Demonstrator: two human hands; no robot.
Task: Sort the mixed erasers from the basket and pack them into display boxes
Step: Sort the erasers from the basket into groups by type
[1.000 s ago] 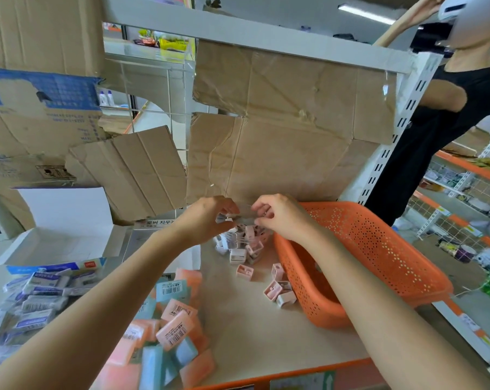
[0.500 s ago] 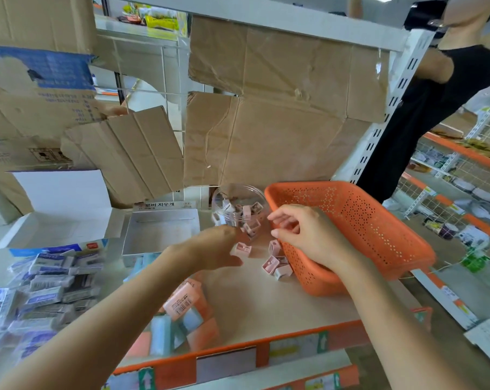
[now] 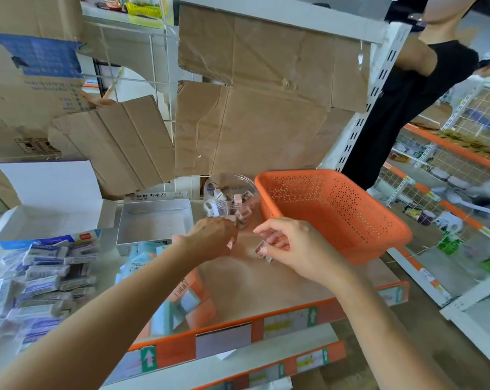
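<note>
A clear plastic jar [image 3: 229, 196] with several small pink and white erasers stands on the shelf beside the orange basket [image 3: 350, 220]. My left hand [image 3: 210, 238] is just in front of the jar, fingers curled down round a small eraser that is mostly hidden. My right hand [image 3: 293, 246] hovers at the basket's near left corner and pinches small pink-and-white erasers [image 3: 262, 250] at its fingertips. An open white display box [image 3: 153, 220] lies left of the jar. Nothing shows inside the basket.
A pile of blue-and-white wrapped erasers [image 3: 38, 280] fills the left of the shelf. Pastel pink and blue erasers [image 3: 181, 299] lie blurred under my left forearm. A white box with a raised lid [image 3: 49, 198] stands at far left. Cardboard sheets [image 3: 252, 114] hang behind; a person in black [image 3: 401, 108] stands at right.
Both hands came down from the jar's mouth to the loose erasers on the shelf beside the basket. The loose erasers there are now under my hands. The camera tilted down.
</note>
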